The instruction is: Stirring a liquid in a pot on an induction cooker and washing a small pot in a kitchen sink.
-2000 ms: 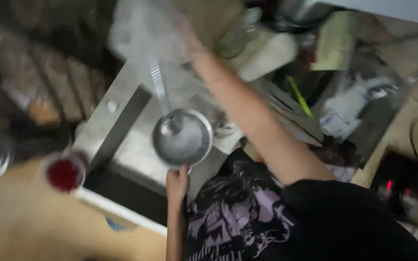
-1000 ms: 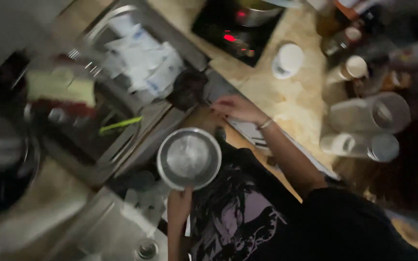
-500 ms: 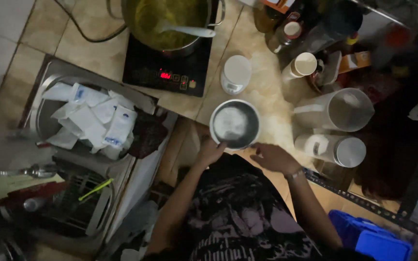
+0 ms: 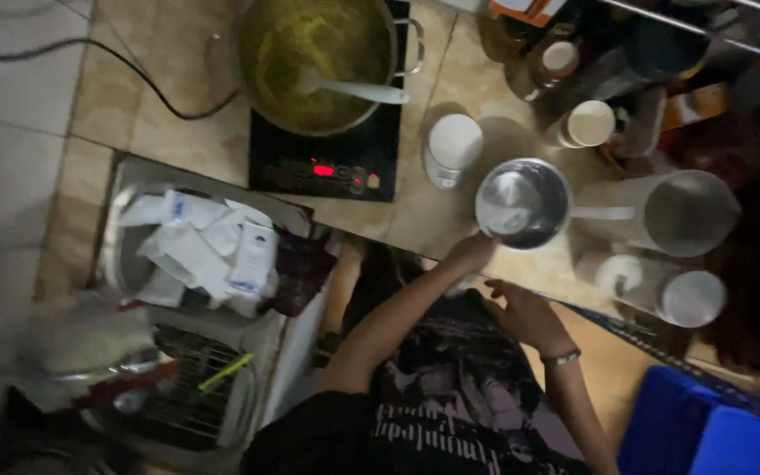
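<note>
A small metal pan [image 4: 522, 204] sits over the counter [image 4: 450, 220], just right of a white cup [image 4: 453, 148]. Something pale lies in its bottom. The left hand [image 4: 471, 252] has its fingers closed on the pan's near edge. The right hand [image 4: 528, 315] is spread open and flat, holding nothing, near the pan. A big pot [image 4: 318, 62] on the cooker [image 4: 323, 158] holds yellow food and a white spoon [image 4: 354, 89]. A tub [image 4: 125, 255] at the left is full of white packets [image 4: 208, 251]. Two clear jugs [image 4: 675, 215] lie on their sides at the right.
</note>
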